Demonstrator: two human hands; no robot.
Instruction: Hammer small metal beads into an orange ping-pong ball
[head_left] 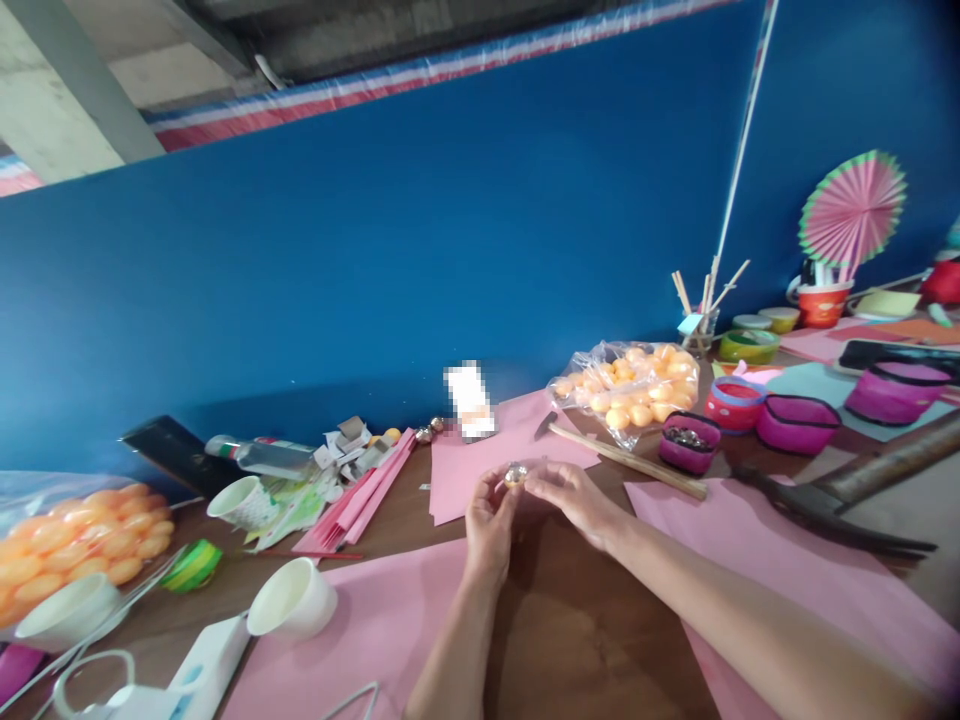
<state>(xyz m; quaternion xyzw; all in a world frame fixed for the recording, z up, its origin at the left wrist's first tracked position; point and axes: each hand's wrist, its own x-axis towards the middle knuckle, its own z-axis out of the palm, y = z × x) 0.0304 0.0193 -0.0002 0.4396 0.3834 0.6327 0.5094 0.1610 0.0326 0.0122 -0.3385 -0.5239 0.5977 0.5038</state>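
Over the brown table, both hands meet around a small shiny silver ball (515, 472). My left hand (489, 520) grips it from the left between thumb and fingers. From the right, my right hand (571, 492) has its fingertips pinched together at the ball's edge. The ball's underside is hidden by the fingers. More shiny metal balls (430, 430) lie farther off, beside folded pink paper strips (364, 500). Just beyond my hands is a sheet of pink paper (454, 480), with a lit phone (471, 402) leaning at its back.
A wooden-handled hammer (630, 458) lies right of my hands, with a larger hammer (840, 500) farther right. Bags of orange balls (652, 385) stand on both sides. Purple pouches (799, 424) are at right; a white cup (292, 600) and power strip (210, 660) at left. A blue partition (420, 230) rises behind.
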